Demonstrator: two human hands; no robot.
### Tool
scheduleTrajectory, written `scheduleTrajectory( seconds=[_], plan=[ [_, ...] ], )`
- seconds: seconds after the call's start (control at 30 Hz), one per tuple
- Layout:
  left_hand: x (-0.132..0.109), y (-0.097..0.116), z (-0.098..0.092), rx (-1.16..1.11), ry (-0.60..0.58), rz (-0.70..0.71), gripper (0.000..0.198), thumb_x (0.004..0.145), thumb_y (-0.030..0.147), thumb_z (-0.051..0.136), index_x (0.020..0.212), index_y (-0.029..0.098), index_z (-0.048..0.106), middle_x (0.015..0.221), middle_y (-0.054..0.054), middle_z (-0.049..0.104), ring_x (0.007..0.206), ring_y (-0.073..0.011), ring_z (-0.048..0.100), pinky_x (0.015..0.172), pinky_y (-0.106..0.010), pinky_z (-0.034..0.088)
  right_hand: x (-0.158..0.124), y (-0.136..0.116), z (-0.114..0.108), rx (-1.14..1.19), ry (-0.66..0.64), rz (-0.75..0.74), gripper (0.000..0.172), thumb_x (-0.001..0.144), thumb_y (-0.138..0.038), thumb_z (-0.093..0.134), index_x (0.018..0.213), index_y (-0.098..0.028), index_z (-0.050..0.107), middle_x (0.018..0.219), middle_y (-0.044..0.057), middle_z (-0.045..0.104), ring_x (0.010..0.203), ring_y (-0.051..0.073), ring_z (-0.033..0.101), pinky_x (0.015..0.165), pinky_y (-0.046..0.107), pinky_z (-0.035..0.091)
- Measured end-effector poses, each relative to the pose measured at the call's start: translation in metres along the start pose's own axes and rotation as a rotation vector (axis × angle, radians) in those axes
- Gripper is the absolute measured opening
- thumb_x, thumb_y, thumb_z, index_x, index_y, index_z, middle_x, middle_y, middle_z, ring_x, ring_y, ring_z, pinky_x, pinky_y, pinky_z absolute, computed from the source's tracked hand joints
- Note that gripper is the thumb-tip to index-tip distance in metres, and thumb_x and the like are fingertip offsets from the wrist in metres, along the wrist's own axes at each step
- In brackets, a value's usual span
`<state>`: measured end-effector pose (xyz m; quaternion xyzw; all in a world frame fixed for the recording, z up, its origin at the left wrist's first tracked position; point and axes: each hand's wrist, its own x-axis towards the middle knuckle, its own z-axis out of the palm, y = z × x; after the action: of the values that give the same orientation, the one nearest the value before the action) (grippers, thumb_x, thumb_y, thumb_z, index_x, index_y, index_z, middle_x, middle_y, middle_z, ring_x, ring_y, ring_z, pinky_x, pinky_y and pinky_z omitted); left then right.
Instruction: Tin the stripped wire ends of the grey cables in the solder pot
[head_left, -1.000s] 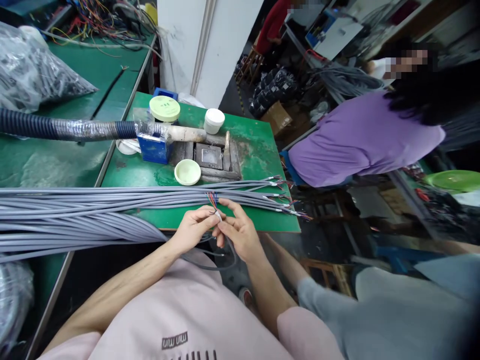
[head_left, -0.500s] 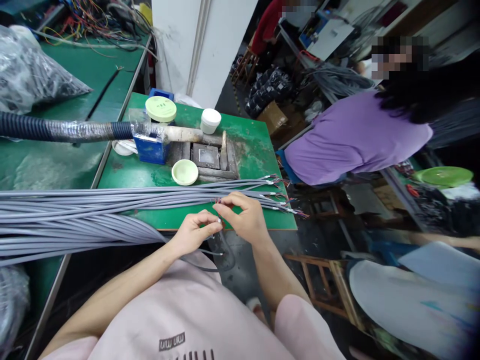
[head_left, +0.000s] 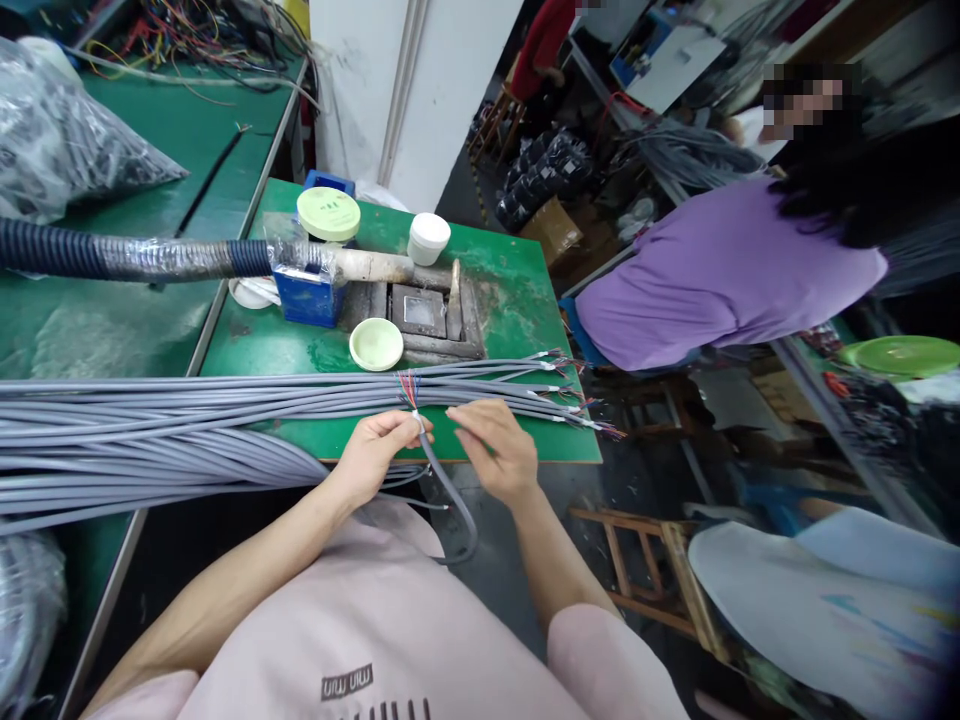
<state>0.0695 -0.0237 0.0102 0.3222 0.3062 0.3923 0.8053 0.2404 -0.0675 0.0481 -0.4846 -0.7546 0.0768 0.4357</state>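
Observation:
My left hand pinches a grey cable just below its stripped end. Red, blue and other thin wires fan upward from that end, with a white band at their base. The cable's lower part bends down in a loop in front of my shirt. To the right of it, my right hand is off the cable, thumb and fingers apart with nothing between them. Behind both hands a bundle of grey cables lies along the green table, its stripped wire ends near the right edge.
Past the cables sit a pale green bowl, a square metal pot, a white tub and a blue box under a ribbed hose. A person in purple sits to the right, near a wooden stool.
My right hand has come off the wires and moved slightly right and down, its fingers opening. The wires now stand spread above my left hand, which has shifted a little left.

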Motion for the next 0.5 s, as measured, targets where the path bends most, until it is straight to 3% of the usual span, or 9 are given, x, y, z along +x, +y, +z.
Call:
scheduleTrajectory(
  seconds=[0.13, 0.23, 0.37, 0.5],
  plan=[
    [0.0, 0.01, 0.003, -0.158, -0.004, -0.043, 0.031, 0.064, 0.044, 0.08, 0.071, 0.014, 0.072, 0.062, 0.0, 0.065, 0.057, -0.0072, 0.053, 0.058, -0.019, 0.043, -0.009, 0.003, 0.011, -0.122, -0.138, -0.223, 0.038, 0.086, -0.02, 0.059, 0.122, -0.032, 0.062, 0.128, 0.007, 0.062, 0.118, 0.023, 0.055, 0.094, 0.044, 0.05],
    [-0.006, 0.021, 0.003, -0.117, 0.022, -0.009, 0.03, 0.065, 0.042, 0.079, 0.077, 0.015, 0.073, 0.066, -0.001, 0.067, 0.059, -0.0092, 0.057, 0.062, -0.021, 0.047, 0.004, 0.001, 0.014, -0.114, -0.085, -0.286, 0.036, 0.087, -0.026, 0.06, 0.123, -0.033, 0.061, 0.122, 0.006, 0.065, 0.118, 0.023, 0.055, 0.094, 0.043, 0.05],
    [-0.023, 0.039, -0.007, 0.284, 0.042, 0.173, 0.025, 0.075, 0.034, 0.072, 0.094, 0.018, 0.073, 0.08, -0.005, 0.073, 0.077, -0.0155, 0.065, 0.077, -0.028, 0.05, 0.044, 0.002, 0.013, -0.017, 0.054, -0.208, 0.031, 0.091, -0.023, 0.053, 0.119, -0.028, 0.063, 0.108, 0.005, 0.072, 0.107, 0.022, 0.062, 0.09, 0.041, 0.053],
    [-0.036, 0.051, -0.027, 0.809, 0.048, 0.411, 0.016, 0.082, 0.029, 0.065, 0.09, 0.018, 0.073, 0.087, -0.006, 0.074, 0.083, -0.018, 0.063, 0.08, -0.032, 0.047, 0.083, 0.015, 0.021, 0.018, 0.107, 0.004, 0.019, 0.092, -0.028, 0.053, 0.1, -0.024, 0.07, 0.096, 0.004, 0.072, 0.093, 0.02, 0.066, 0.084, 0.036, 0.053]
  ],
)
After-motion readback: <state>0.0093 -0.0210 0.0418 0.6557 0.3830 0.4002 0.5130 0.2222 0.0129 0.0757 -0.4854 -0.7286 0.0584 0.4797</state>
